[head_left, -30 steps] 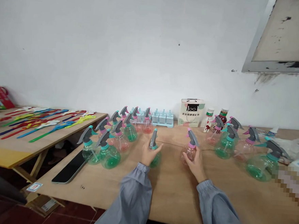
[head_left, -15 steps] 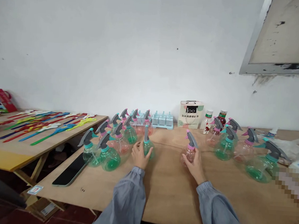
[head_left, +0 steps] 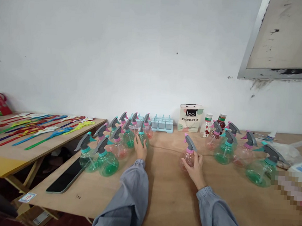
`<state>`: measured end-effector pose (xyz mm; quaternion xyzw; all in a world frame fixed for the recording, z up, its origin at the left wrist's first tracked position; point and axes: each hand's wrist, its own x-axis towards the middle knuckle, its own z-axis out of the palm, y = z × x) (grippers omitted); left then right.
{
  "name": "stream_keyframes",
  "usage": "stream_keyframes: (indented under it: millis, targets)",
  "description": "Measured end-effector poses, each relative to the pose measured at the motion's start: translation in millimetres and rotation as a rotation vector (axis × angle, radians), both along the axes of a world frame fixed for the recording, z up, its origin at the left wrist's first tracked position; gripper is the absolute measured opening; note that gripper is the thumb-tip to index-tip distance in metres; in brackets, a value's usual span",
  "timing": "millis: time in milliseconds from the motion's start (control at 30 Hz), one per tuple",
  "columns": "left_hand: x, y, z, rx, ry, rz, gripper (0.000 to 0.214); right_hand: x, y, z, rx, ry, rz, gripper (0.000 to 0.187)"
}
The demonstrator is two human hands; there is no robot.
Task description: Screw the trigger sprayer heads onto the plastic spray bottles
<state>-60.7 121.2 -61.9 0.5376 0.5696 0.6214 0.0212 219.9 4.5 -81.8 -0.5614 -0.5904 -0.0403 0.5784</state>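
Note:
My left hand [head_left: 140,150] is wrapped round a green spray bottle [head_left: 143,136] with a grey trigger and teal collar, set against the cluster of spray bottles [head_left: 112,148] on the left of the wooden table [head_left: 171,193]. My right hand [head_left: 195,167] grips a pink spray bottle [head_left: 188,154] with a grey trigger and pink collar, standing alone mid-table. Both arms wear grey sleeves.
Another group of green and pink spray bottles [head_left: 241,152] stands at the right. A phone [head_left: 65,177] lies near the table's left edge. A white paper bag [head_left: 190,118], light blue moulds [head_left: 162,123] and two small bottles [head_left: 213,122] line the wall. Coloured plastic sticks [head_left: 36,127] cover a side table.
My left hand has carried the green bottle away from me and leftward, up to the left cluster. My right hand has stayed on the pink bottle.

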Motion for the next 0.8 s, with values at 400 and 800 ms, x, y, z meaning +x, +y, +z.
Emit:
stream_keyframes:
  millis: [400,800]
  targets:
    - [52.3,-65.5,8.8,0.203,0.081,-0.366,0.064,-24.8,-6.8,-6.3,0.006,0.024,0.093,0.062]
    - [83.7,-104.5,21.4,0.040,-0.129,-0.476,0.076,42.3,-13.2,27.3,0.209,-0.203,-0.028,0.052]
